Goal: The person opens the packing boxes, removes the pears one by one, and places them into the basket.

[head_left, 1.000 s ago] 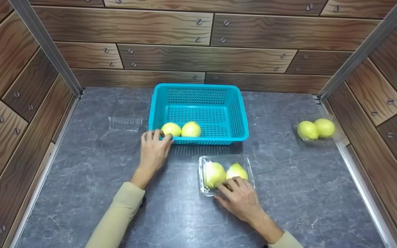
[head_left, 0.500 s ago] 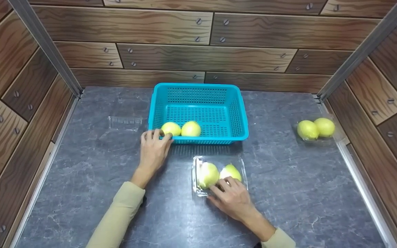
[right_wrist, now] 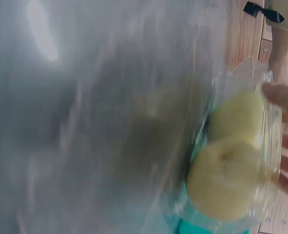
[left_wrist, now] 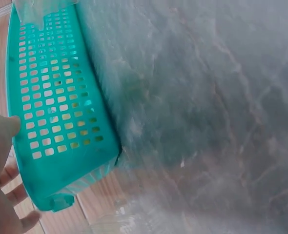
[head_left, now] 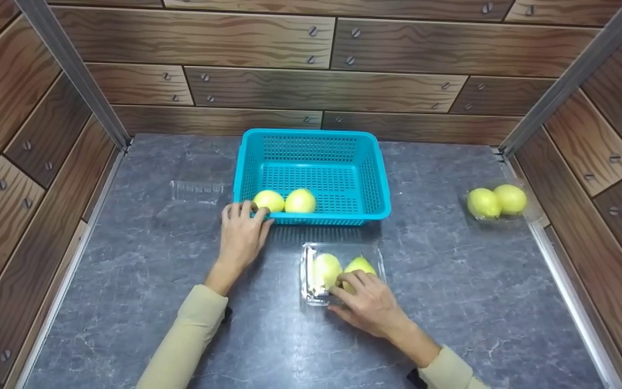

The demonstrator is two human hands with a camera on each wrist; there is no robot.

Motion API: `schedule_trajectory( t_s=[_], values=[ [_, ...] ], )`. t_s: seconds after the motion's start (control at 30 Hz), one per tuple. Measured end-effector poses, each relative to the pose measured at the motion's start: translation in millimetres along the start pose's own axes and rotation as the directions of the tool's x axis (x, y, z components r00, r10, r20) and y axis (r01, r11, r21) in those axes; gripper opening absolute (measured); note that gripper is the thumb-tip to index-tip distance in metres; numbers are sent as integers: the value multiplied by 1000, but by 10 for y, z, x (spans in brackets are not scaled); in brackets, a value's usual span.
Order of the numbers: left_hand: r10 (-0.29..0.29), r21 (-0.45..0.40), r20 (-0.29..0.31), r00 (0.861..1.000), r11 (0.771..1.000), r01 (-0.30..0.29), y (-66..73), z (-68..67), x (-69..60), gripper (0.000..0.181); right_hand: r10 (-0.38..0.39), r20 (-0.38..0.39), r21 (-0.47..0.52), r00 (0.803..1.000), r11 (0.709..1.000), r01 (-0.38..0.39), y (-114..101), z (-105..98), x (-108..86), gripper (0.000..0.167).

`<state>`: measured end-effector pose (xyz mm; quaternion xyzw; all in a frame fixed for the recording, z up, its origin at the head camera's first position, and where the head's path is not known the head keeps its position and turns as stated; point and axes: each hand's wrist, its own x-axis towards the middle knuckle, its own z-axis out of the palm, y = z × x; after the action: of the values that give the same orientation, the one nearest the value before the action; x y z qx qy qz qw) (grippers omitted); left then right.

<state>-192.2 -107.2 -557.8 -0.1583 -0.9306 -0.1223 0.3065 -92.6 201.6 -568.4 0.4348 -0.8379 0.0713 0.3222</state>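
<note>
A teal basket (head_left: 367, 178) holds two yellow-green fruits (head_left: 300, 201) by its near wall. The left hand (head_left: 241, 235) grips the basket's near left corner; the left wrist view shows the thumb (left_wrist: 14, 126) on the rim, fingers beyond the wall. In front of the basket stands a clear plastic container (head_left: 311, 300) with two pale fruits (head_left: 326, 269) inside. The right hand (head_left: 370, 303) holds the container's near edge, its fingers over the right fruit. From the right wrist view, the thumb (right_wrist: 276, 93) lies at the clear wall beside the fruits (right_wrist: 224, 179).
Two more yellow fruits (head_left: 485, 203) sit in a clear container at the right, near the metal rail. A clear plastic piece (head_left: 197, 192) lies left of the basket. Wood-patterned walls (head_left: 257, 86) enclose the grey table (head_left: 268, 346) at the back and sides.
The right hand and the clear container with its fruits have moved a little left from a second ago. The left hand has stayed at the basket corner.
</note>
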Motion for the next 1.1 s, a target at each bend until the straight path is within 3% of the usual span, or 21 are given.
schedule_trajectory(
  t_s=[0.27, 0.57, 0.77, 1.0, 1.1],
  values=[
    [-17, -62, -49, 999, 998, 14, 142, -26, -145, 31, 8, 126, 140, 992, 990, -26, 393, -172, -7, 54],
    [96, -146, -35, 995, 984, -100, 380, -148, -279, 36, -33, 175, 220, 984, 976, -6, 747, -232, -113, 55],
    [203, -183, 2, 979, 963, -199, 549, -208, -376, 44, -87, 146, 247, 985, 968, 48, 882, -193, -179, 62],
    [323, -204, 36, 946, 929, -310, 708, -228, -460, 57, -118, 225, 239, 967, 969, 63, 971, -199, -213, 71],
    [347, -222, 58, 936, 919, -326, 769, -229, -491, 62, -131, 235, 241, 963, 968, 73, 1007, -196, -233, 73]
  ],
)
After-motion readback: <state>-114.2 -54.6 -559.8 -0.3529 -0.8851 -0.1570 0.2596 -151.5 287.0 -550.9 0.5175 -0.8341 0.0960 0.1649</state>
